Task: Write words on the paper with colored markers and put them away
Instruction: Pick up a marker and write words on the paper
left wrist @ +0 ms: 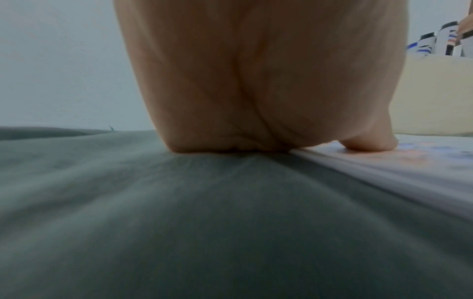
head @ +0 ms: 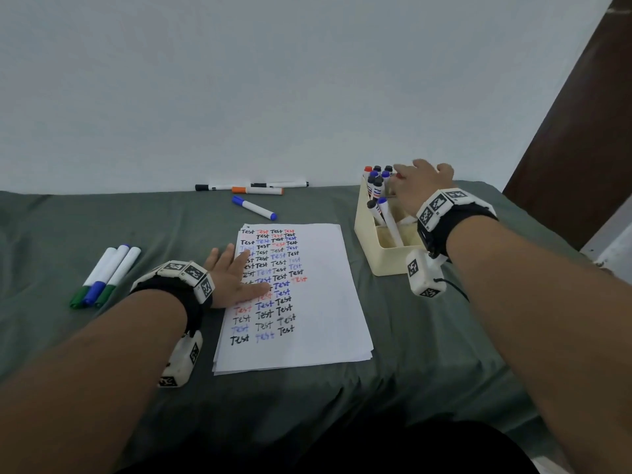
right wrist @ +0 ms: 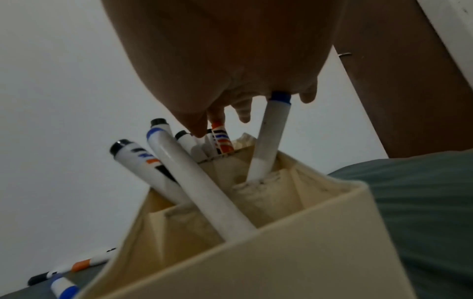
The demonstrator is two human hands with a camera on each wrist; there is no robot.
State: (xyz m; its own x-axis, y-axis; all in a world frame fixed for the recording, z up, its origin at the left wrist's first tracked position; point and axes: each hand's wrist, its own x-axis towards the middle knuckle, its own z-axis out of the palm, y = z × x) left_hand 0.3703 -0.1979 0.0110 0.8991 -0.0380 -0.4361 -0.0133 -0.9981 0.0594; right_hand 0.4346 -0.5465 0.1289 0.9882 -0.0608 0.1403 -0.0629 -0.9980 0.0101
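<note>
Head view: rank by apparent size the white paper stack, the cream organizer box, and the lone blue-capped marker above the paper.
1. White paper stack
2. Cream organizer box, partly hidden by the right hand
3. Blue-capped marker

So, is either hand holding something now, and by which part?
The right hand pinches the orange marker by its upper end, in the holder. The left hand holds nothing; it rests flat on the paper.

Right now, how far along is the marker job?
Done: the paper carries many rows of "Test", and many markers stand in the cream holder. In hand: the right hand is at an orange-capped marker in the holder's back compartment; the left hand rests flat on the paper. Left: seven markers on the cloth, three beside the left wrist, four behind the paper.
</note>
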